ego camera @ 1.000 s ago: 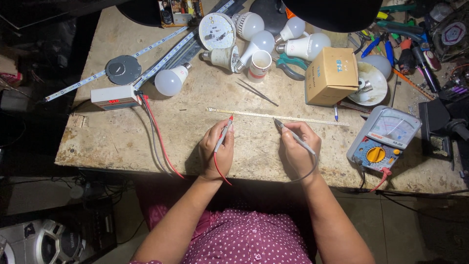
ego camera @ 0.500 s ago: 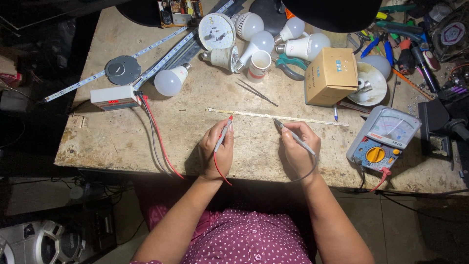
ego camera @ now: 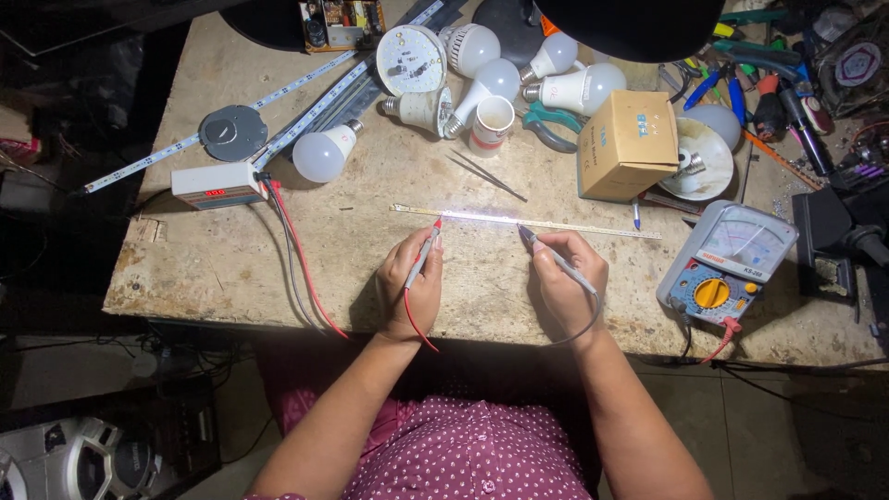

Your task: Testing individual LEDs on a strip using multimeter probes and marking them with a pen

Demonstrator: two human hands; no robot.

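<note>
Head view: left hand (ego camera: 410, 282) closed in a pen grip on the red-tipped test probe (ego camera: 425, 254), tip touching the thin lit LED strip (ego camera: 519, 221) lying flat mid-worktop (ego camera: 241, 268). Right hand (ego camera: 567, 282) closed the same way on the grey test probe (ego camera: 556, 258), tip on the strip further right. Analogue multimeter with yellow dial (ego camera: 727, 264) sits at right edge, cardboard box (ego camera: 628, 144) behind the strip.

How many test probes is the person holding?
2: a red-wired probe in the left hand and a black-wired probe in the right hand, both tips on the lit strip.
</note>
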